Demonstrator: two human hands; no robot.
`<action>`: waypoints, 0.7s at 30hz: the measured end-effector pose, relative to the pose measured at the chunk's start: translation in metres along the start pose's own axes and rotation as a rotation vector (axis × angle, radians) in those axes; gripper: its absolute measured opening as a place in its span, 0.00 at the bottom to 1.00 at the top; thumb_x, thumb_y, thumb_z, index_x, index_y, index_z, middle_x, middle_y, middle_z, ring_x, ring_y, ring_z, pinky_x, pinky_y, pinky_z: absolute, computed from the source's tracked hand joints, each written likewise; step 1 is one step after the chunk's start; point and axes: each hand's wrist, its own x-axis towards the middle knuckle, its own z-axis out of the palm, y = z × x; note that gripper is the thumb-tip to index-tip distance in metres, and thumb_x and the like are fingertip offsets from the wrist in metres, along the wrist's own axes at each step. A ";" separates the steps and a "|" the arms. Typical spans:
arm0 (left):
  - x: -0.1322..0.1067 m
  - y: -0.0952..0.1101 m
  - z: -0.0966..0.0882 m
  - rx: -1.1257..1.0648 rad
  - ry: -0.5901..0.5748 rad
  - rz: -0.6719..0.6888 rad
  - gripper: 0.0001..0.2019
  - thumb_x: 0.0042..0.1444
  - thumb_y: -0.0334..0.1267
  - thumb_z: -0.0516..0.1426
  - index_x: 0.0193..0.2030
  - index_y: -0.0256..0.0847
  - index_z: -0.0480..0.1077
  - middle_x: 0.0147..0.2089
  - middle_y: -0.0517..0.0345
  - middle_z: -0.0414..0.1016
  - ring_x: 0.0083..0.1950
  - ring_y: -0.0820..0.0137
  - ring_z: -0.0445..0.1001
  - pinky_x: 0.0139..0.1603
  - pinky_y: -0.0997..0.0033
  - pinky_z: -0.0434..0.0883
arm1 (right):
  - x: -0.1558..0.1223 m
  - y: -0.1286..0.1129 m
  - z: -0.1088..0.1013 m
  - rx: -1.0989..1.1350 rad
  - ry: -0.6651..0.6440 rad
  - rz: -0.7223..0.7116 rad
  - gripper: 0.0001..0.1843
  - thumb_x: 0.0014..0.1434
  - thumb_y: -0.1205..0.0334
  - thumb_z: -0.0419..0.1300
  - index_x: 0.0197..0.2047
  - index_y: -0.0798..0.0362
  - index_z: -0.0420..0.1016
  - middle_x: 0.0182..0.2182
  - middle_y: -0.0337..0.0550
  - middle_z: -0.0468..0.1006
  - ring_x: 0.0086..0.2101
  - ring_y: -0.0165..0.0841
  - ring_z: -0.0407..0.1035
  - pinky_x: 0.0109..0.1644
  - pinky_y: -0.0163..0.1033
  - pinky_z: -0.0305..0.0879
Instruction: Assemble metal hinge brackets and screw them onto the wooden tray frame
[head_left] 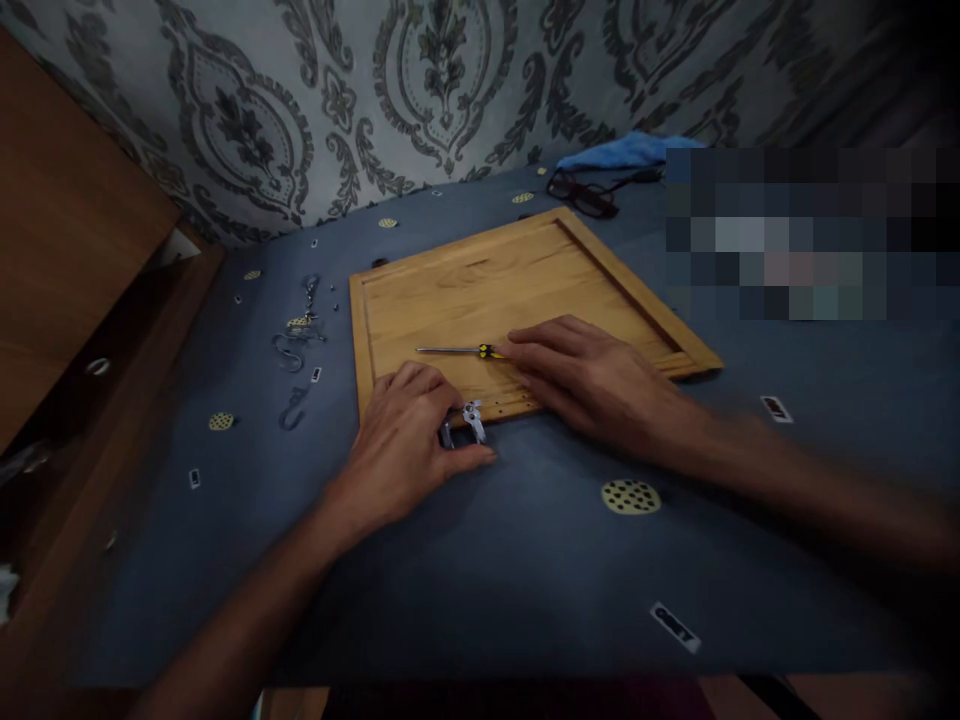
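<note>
A wooden framed panel (465,290) lies flat on a blue cloth-covered surface (525,560). My left hand (409,445) rests at the panel's near edge, its fingers curled round a small metal hinge (471,420). My right hand (581,375) lies on the panel, fingers closed over the yellow and black handle of a thin screwdriver (457,350), whose shaft points left across the wood.
Metal hooks and small hardware (296,350) lie left of the panel. Dark glasses (581,192) and a blue cloth (622,150) sit at the back by the patterned wall. A wooden cabinet side (60,230) stands on the left.
</note>
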 end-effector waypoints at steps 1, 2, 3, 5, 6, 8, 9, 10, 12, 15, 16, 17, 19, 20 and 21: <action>0.000 0.000 0.000 0.003 -0.007 -0.007 0.17 0.53 0.48 0.74 0.39 0.40 0.77 0.43 0.55 0.77 0.51 0.56 0.72 0.52 0.57 0.68 | 0.002 0.003 0.000 -0.005 -0.026 0.022 0.18 0.73 0.64 0.53 0.59 0.58 0.79 0.48 0.58 0.84 0.46 0.47 0.78 0.50 0.52 0.77; 0.000 0.000 -0.001 0.005 -0.011 -0.012 0.17 0.53 0.48 0.75 0.39 0.41 0.77 0.43 0.55 0.77 0.51 0.57 0.72 0.52 0.57 0.68 | 0.004 0.005 0.000 -0.007 -0.054 0.049 0.18 0.73 0.64 0.53 0.59 0.58 0.79 0.46 0.57 0.84 0.45 0.47 0.78 0.49 0.51 0.77; 0.000 0.000 -0.001 0.006 -0.013 -0.014 0.17 0.53 0.48 0.75 0.39 0.41 0.77 0.43 0.56 0.77 0.51 0.57 0.72 0.52 0.57 0.68 | 0.007 0.007 0.001 -0.008 -0.079 0.078 0.19 0.71 0.65 0.54 0.60 0.57 0.78 0.45 0.56 0.84 0.44 0.47 0.78 0.48 0.50 0.77; 0.000 0.000 -0.001 -0.001 -0.008 -0.011 0.17 0.53 0.48 0.74 0.39 0.41 0.77 0.43 0.56 0.77 0.50 0.57 0.72 0.52 0.58 0.67 | 0.010 0.010 0.001 0.006 -0.105 0.129 0.21 0.69 0.66 0.56 0.62 0.56 0.77 0.45 0.54 0.85 0.46 0.46 0.79 0.48 0.49 0.77; 0.000 0.000 -0.001 -0.005 -0.003 -0.009 0.17 0.53 0.48 0.74 0.40 0.41 0.77 0.43 0.56 0.77 0.50 0.57 0.72 0.52 0.58 0.67 | 0.011 0.011 0.000 0.028 -0.106 0.152 0.22 0.68 0.65 0.56 0.63 0.55 0.76 0.46 0.53 0.85 0.46 0.46 0.79 0.49 0.49 0.77; 0.000 0.000 0.000 -0.011 -0.001 -0.012 0.18 0.52 0.48 0.75 0.39 0.40 0.77 0.42 0.55 0.77 0.50 0.57 0.72 0.51 0.58 0.67 | 0.013 0.013 -0.002 0.122 -0.078 0.201 0.23 0.67 0.62 0.58 0.63 0.53 0.76 0.46 0.51 0.85 0.44 0.45 0.80 0.47 0.48 0.77; 0.000 0.000 0.000 -0.013 -0.003 -0.016 0.18 0.52 0.48 0.75 0.39 0.40 0.77 0.42 0.55 0.77 0.50 0.56 0.72 0.51 0.58 0.67 | 0.013 0.013 -0.005 0.190 -0.042 0.230 0.21 0.67 0.60 0.59 0.61 0.53 0.77 0.44 0.50 0.85 0.42 0.44 0.80 0.44 0.47 0.77; 0.000 0.000 0.000 -0.014 -0.008 -0.019 0.18 0.51 0.48 0.75 0.38 0.40 0.77 0.42 0.55 0.76 0.50 0.56 0.72 0.51 0.58 0.66 | 0.015 0.013 -0.009 0.254 0.000 0.261 0.19 0.66 0.58 0.60 0.58 0.53 0.79 0.42 0.49 0.85 0.39 0.42 0.79 0.41 0.46 0.76; 0.001 0.000 -0.001 -0.013 -0.012 -0.020 0.18 0.52 0.48 0.75 0.37 0.40 0.76 0.41 0.54 0.76 0.50 0.56 0.72 0.50 0.58 0.66 | 0.019 0.013 -0.020 0.341 0.103 0.310 0.14 0.65 0.56 0.62 0.50 0.52 0.80 0.39 0.47 0.85 0.35 0.40 0.78 0.37 0.44 0.74; 0.001 0.000 -0.001 -0.006 -0.012 -0.013 0.18 0.54 0.49 0.74 0.37 0.40 0.76 0.41 0.54 0.76 0.50 0.56 0.72 0.50 0.58 0.67 | 0.032 0.007 -0.041 0.414 0.255 0.375 0.13 0.66 0.49 0.66 0.44 0.49 0.80 0.37 0.44 0.82 0.33 0.35 0.76 0.36 0.43 0.73; 0.001 0.000 -0.002 -0.006 -0.014 -0.012 0.18 0.54 0.50 0.73 0.37 0.40 0.76 0.41 0.54 0.76 0.50 0.56 0.72 0.50 0.57 0.67 | 0.038 0.004 -0.047 0.458 0.312 0.397 0.15 0.64 0.46 0.68 0.42 0.49 0.79 0.34 0.42 0.81 0.31 0.34 0.74 0.35 0.42 0.73; 0.001 0.000 -0.002 -0.007 -0.017 -0.011 0.18 0.55 0.51 0.73 0.37 0.40 0.76 0.41 0.54 0.76 0.50 0.56 0.72 0.50 0.57 0.67 | 0.043 0.000 -0.051 0.486 0.343 0.408 0.17 0.61 0.44 0.70 0.40 0.49 0.78 0.33 0.42 0.81 0.30 0.33 0.72 0.34 0.42 0.72; 0.001 0.000 -0.002 -0.011 -0.021 -0.010 0.18 0.57 0.52 0.71 0.37 0.40 0.75 0.42 0.54 0.76 0.50 0.56 0.72 0.50 0.57 0.67 | 0.050 -0.007 -0.053 0.488 0.363 0.395 0.21 0.60 0.39 0.70 0.39 0.49 0.77 0.34 0.42 0.80 0.29 0.33 0.70 0.32 0.42 0.70; 0.001 0.000 -0.001 -0.011 -0.022 -0.009 0.18 0.57 0.53 0.71 0.37 0.41 0.75 0.42 0.54 0.76 0.50 0.56 0.72 0.50 0.56 0.67 | 0.051 -0.011 -0.050 0.477 0.344 0.381 0.22 0.61 0.37 0.69 0.40 0.49 0.78 0.33 0.42 0.79 0.28 0.33 0.70 0.31 0.42 0.70; 0.001 -0.001 -0.001 -0.011 -0.022 -0.008 0.18 0.57 0.53 0.71 0.37 0.41 0.75 0.42 0.54 0.76 0.50 0.55 0.72 0.50 0.56 0.67 | 0.051 -0.014 -0.046 0.461 0.309 0.369 0.23 0.63 0.37 0.67 0.40 0.49 0.78 0.32 0.41 0.79 0.28 0.33 0.71 0.31 0.41 0.70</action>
